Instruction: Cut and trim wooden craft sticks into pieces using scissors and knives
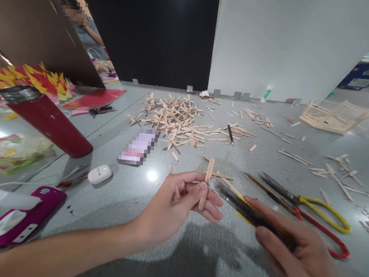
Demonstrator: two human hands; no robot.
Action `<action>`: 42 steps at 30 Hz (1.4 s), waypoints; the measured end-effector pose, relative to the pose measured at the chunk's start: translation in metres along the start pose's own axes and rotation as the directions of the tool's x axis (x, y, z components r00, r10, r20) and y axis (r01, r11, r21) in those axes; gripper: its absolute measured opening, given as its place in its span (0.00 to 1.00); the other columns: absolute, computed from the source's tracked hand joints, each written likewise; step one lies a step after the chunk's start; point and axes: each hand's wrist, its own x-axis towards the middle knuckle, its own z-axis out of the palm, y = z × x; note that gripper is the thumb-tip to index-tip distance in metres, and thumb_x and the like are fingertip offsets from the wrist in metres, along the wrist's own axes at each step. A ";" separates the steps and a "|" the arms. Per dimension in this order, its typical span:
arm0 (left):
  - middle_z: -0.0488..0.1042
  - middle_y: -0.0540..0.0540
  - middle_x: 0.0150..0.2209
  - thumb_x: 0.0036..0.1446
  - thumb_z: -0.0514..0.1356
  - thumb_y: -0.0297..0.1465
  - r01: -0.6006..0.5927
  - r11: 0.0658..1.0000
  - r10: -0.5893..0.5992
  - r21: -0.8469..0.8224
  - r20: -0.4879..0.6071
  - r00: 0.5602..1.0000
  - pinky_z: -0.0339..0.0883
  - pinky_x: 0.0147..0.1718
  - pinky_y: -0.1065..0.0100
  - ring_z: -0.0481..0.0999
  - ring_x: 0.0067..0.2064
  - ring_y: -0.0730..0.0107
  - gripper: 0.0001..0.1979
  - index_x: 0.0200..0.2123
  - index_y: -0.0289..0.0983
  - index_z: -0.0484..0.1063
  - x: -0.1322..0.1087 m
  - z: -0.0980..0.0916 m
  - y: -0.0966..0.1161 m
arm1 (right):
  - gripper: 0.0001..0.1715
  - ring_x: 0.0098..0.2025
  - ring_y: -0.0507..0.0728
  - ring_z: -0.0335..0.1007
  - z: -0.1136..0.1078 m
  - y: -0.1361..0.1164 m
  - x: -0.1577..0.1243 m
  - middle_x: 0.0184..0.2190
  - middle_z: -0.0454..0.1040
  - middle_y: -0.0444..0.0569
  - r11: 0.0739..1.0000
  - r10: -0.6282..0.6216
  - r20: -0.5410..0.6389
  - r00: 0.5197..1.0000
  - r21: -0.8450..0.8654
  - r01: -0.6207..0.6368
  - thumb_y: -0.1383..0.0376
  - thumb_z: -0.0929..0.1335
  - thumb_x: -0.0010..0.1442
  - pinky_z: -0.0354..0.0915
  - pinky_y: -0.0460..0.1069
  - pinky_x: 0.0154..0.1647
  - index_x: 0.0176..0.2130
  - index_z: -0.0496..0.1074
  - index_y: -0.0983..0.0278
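Observation:
Between thumb and fingers my left hand (pixel 178 199) pinches a short wooden craft stick (pixel 210 171), held upright above the table. My right hand (pixel 301 250) is closed around a black and yellow utility knife (pixel 246 209), somewhat blurred by motion. Its blade points left, with the tip close to the stick; whether they touch I cannot tell. More sticks lie on the table just behind my left fingers. Beside my right hand rest open scissors (pixel 296 201) with one yellow and one red handle.
Beyond my hands spreads a heap of wooden sticks (pixel 176 116) with a black pen (pixel 230 134). To the left are a phone (pixel 139 146), a white earbud case (pixel 100 174), a red flask (pixel 49 121) and a purple power bank (pixel 27 215). A stick frame (pixel 333 116) stands back right.

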 end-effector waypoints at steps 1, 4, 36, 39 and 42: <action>0.85 0.43 0.35 0.63 0.77 0.47 0.002 1.000 -0.002 -0.012 0.000 1.000 0.84 0.39 0.62 0.88 0.33 0.64 0.23 0.37 0.34 0.75 0.000 0.000 -0.001 | 0.23 0.23 0.55 0.85 0.000 0.002 -0.002 0.35 0.91 0.48 0.999 0.036 0.046 0.998 0.020 -0.037 0.60 0.72 0.74 0.80 0.43 0.25 0.65 0.82 0.55; 0.85 0.42 0.36 0.65 0.76 0.46 0.003 1.000 -0.003 -0.030 0.008 1.000 0.84 0.39 0.62 0.88 0.33 0.63 0.22 0.38 0.34 0.76 0.001 -0.002 -0.003 | 0.24 0.20 0.54 0.82 0.001 0.004 -0.003 0.35 0.91 0.48 0.998 0.053 0.073 0.996 0.029 -0.055 0.59 0.71 0.75 0.77 0.42 0.20 0.67 0.81 0.54; 0.80 0.46 0.34 0.70 0.68 0.44 0.086 0.985 -0.102 0.152 0.097 0.990 0.72 0.32 0.67 0.77 0.30 0.71 0.19 0.52 0.33 0.78 0.011 -0.012 0.009 | 0.34 0.37 0.57 0.90 -0.016 0.004 0.016 0.54 0.89 0.50 0.912 -0.315 -0.050 0.948 -0.292 0.287 0.68 0.71 0.73 0.83 0.47 0.42 0.73 0.73 0.50; 0.75 0.50 0.32 0.73 0.63 0.40 0.056 0.978 -0.077 0.199 0.099 0.992 0.64 0.32 0.69 0.70 0.29 0.74 0.14 0.49 0.34 0.78 0.008 -0.010 0.012 | 0.38 0.35 0.55 0.89 -0.012 0.006 0.012 0.49 0.91 0.47 0.909 -0.317 -0.022 0.948 -0.293 0.297 0.70 0.70 0.73 0.81 0.45 0.39 0.76 0.68 0.49; 0.69 0.53 0.29 0.75 0.60 0.41 0.053 0.972 -0.073 0.230 0.077 0.994 0.58 0.31 0.68 0.65 0.28 0.74 0.16 0.48 0.33 0.78 0.005 -0.009 0.013 | 0.41 0.32 0.54 0.87 -0.010 0.008 0.009 0.44 0.90 0.45 0.901 -0.326 0.005 0.945 -0.301 0.312 0.70 0.69 0.74 0.79 0.43 0.34 0.79 0.63 0.48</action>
